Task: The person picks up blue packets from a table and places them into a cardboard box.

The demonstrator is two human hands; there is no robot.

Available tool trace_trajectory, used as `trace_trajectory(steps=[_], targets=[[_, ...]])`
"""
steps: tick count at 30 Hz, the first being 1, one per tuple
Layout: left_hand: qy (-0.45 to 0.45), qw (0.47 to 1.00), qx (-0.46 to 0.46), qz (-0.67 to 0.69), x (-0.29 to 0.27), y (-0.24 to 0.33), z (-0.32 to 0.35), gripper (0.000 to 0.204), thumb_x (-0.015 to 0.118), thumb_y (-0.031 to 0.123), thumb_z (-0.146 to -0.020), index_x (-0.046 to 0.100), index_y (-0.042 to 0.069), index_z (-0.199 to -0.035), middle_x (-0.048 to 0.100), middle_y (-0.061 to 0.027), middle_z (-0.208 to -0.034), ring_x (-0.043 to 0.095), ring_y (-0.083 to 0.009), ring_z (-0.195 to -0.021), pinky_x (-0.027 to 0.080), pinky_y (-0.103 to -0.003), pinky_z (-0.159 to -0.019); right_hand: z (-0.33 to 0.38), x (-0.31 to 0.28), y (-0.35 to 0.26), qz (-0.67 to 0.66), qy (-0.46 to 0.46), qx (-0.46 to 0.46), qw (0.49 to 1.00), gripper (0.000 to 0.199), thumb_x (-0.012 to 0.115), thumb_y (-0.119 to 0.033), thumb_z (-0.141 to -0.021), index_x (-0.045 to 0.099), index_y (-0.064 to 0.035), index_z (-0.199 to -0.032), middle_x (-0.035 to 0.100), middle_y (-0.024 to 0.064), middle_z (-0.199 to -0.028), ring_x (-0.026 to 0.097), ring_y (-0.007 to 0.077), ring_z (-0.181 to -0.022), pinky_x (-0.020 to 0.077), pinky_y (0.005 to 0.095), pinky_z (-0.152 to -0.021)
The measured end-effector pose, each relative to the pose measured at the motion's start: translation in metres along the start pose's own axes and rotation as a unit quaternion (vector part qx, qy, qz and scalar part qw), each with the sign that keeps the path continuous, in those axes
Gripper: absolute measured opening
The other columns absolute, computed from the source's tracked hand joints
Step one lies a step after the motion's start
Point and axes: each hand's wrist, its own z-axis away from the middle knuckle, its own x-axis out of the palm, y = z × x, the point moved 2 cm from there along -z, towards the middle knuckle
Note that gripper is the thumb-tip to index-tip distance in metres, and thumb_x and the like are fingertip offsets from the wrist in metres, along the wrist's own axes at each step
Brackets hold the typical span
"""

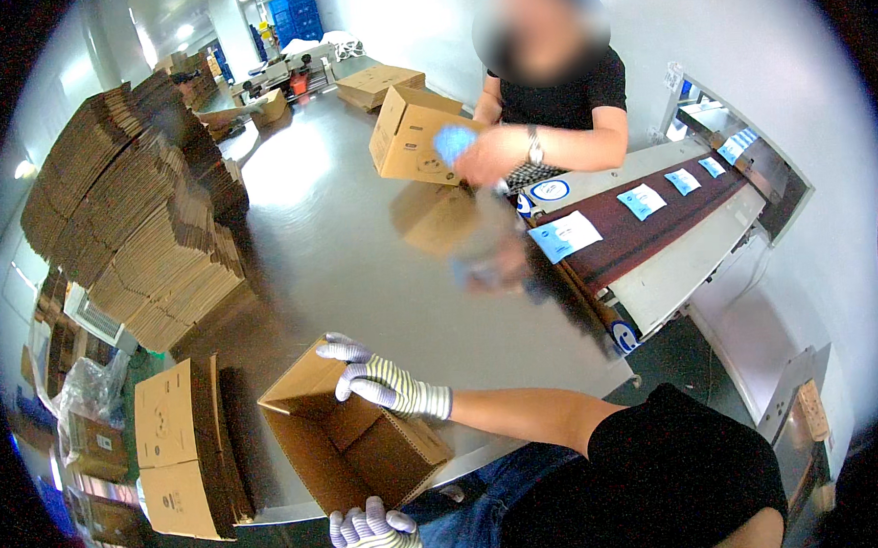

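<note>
Gloved hands steady an open cardboard box (353, 439) at the tabletop (360, 258) edge, six o'clock: one hand (385, 382) grips the twelve-o'clock rim, the other (372, 536) clasps the six-o'clock corner, keeping it square. Flat cartons (187, 447) wait at nine o'clock.

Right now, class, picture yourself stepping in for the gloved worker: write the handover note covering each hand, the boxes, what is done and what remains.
Left hand: gloved, gripping the near edge of the open brown cardboard box.
Right hand: gloved, pressing on the box's far top flap.
Box lies tilted at the edge of the grey steel table, opened out, inside empty.
Flat brown cardboard blanks stand stacked to its left.
Done: box opened out. Left: flaps not yet folded shut.
</note>
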Motion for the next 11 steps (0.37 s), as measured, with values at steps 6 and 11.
trace_trajectory(steps=[6,11], targets=[[0.003,1.000,0.000,-0.003,0.001,0.003,0.001,0.018,0.045,0.025,-0.089,0.058,0.014,-0.082,0.052,-0.0057,-0.067,0.053,-0.0250,-0.065,0.045,-0.041,-0.080,0.002,-0.004,0.006,0.003,0.005,-0.016,1.000,0.021,0.048,-0.018,-0.092,0.066,-0.0100,-0.084,0.035,0.0118,-0.147,0.019,0.0329,-0.141,0.0124,0.0452,-0.115],[-0.092,0.996,0.015,0.008,0.012,-0.017,0.042,0.033,0.054,0.035,-0.087,0.043,0.017,-0.113,0.048,-0.0107,-0.101,0.052,-0.0308,-0.089,0.038,-0.053,-0.092,0.001,-0.004,0.001,-0.002,0.022,-0.002,1.000,0.029,0.048,-0.033,-0.093,0.065,-0.0110,-0.083,0.039,0.0170,-0.143,0.022,0.0344,-0.140,0.0132,0.0450,-0.115]])
